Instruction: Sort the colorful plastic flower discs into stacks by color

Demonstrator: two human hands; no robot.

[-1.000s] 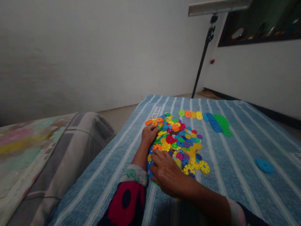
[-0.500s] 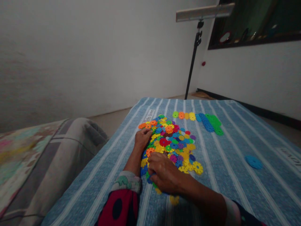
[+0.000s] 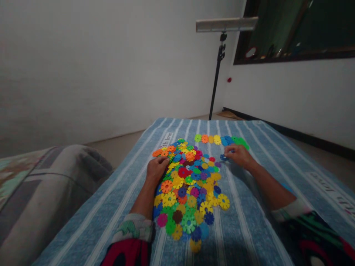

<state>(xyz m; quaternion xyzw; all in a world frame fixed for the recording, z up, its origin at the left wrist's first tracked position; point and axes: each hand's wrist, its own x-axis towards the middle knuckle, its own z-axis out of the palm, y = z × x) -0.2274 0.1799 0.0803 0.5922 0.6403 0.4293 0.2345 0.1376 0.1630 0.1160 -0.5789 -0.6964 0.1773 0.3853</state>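
Observation:
A heap of colourful notched plastic discs [image 3: 184, 172] lies on a blue striped cloth [image 3: 133, 184]. At the heap's far left edge is my left hand [image 3: 156, 170], its fingers curled together against the pieces; what they hold, if anything, is hidden. My right hand [image 3: 239, 156] is to the right of the heap, pinching a dark blue notched disc [image 3: 224, 157] just above or at the cloth. Beyond it runs a row of discs sorted by colour, with orange [image 3: 204, 139], yellow [image 3: 217, 139] and green [image 3: 240, 141] ones; the right hand covers part of the row's right end.
A blue disc [image 3: 287, 188] is partly hidden behind my right forearm. To the left stands a grey fabric-covered piece of furniture [image 3: 69, 181]. Past the far edge, a black stand [image 3: 215, 81] carries a light panel [image 3: 226, 25] near the wall.
My right hand has moved from the near part of the heap out to the far right, carrying a dark blue disc. My left hand stays at the heap's left edge. The view has shifted slightly.

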